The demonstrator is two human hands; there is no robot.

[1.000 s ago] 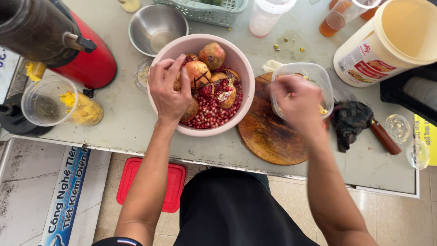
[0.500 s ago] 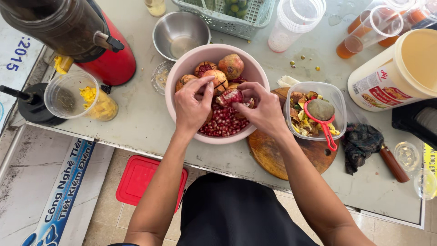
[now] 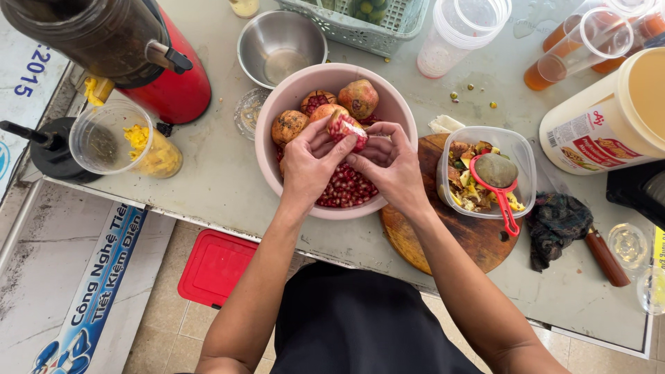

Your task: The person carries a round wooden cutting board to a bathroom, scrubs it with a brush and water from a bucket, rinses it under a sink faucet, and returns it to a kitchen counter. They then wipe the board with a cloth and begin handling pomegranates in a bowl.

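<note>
Both hands meet over a pink bowl (image 3: 277,114) and grip one broken pomegranate piece (image 3: 348,128) between the fingertips. My left hand (image 3: 308,166) holds its left side, my right hand (image 3: 389,166) its right side. Loose red pomegranate seeds (image 3: 346,188) fill the bowl's near half. Several whole and cut pomegranates (image 3: 358,97) lie against the far wall of the bowl.
A round wooden board (image 3: 471,242) carries a clear tub of peels (image 3: 516,149) with a red strainer (image 3: 497,176). Left: a red juicer (image 3: 176,86) and a cup of yellow pulp (image 3: 138,142). Behind: steel bowl (image 3: 280,41), green basket (image 3: 374,34), plastic cups (image 3: 460,28), a white tub (image 3: 609,125). A dark rag (image 3: 557,225) lies right.
My right hand has come from the clear tub on the board back to the bowl. It now grips the pomegranate piece together with my left hand.
</note>
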